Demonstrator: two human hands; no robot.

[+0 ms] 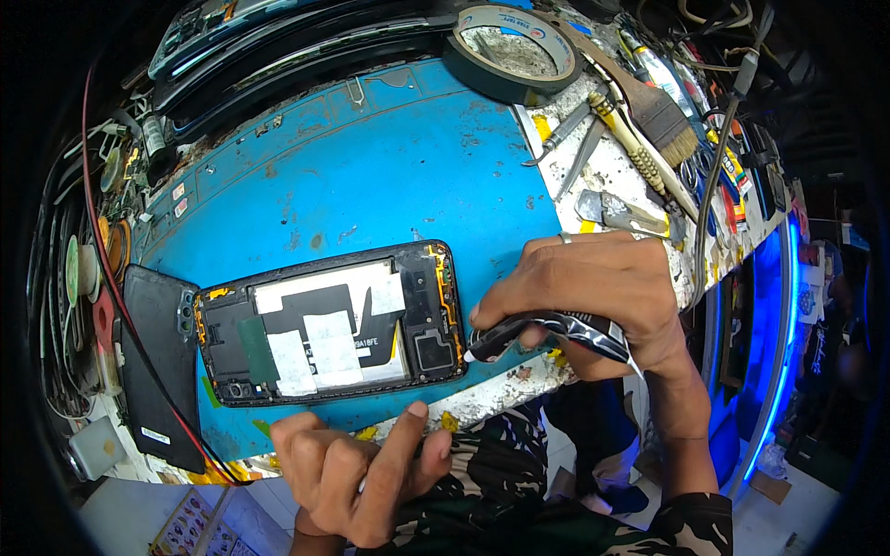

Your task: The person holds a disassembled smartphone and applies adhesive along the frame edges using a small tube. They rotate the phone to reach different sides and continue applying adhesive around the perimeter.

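An opened smartphone (329, 324) lies on the blue mat, its back off, baring the battery, white tape strips and orange flex edges. My right hand (593, 301) is closed round a black, crumpled glue tube (579, 332). The tube's white nozzle tip is at the phone's right edge. Below the phone's lower edge is my left hand (362, 468), its fingers curled and its index finger pointing up toward the frame. A small pale bit shows between its curled fingers; what it is I cannot make out. The phone's dark back cover (159, 371) rests left of the phone.
A tape roll (514, 56) stands at the mat's far edge. Right of the mat lie tweezers (582, 156), a brush (654, 111) and a blade tool (623, 215). Stacked dark panels (297, 69) line the back. A red cable (116, 296) crosses the left side.
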